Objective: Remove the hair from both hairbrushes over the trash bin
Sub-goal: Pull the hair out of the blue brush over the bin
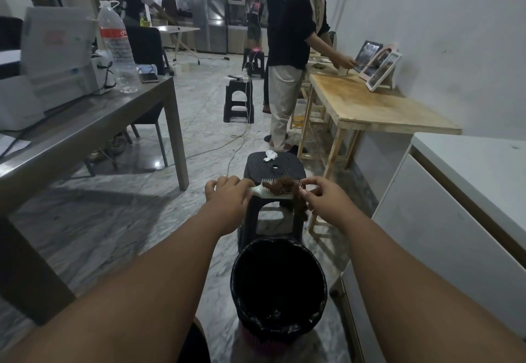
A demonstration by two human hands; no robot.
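The handle of a pale plastic hairbrush [270, 192] is hidden inside the left hand [227, 193], which is clenched around it. The brush is held level, bristles up, out beyond the black-lined round trash bin [277, 285] and in front of a dark plastic stool [274, 167]. A reddish-brown tangle of hair [287, 192] is pinched at the brush's far end by the fingertips of the right hand [326, 196]; part of it hangs below the brush. Individual bristles are hard to make out. A crumpled white tissue [269, 155] is seen on the stool.
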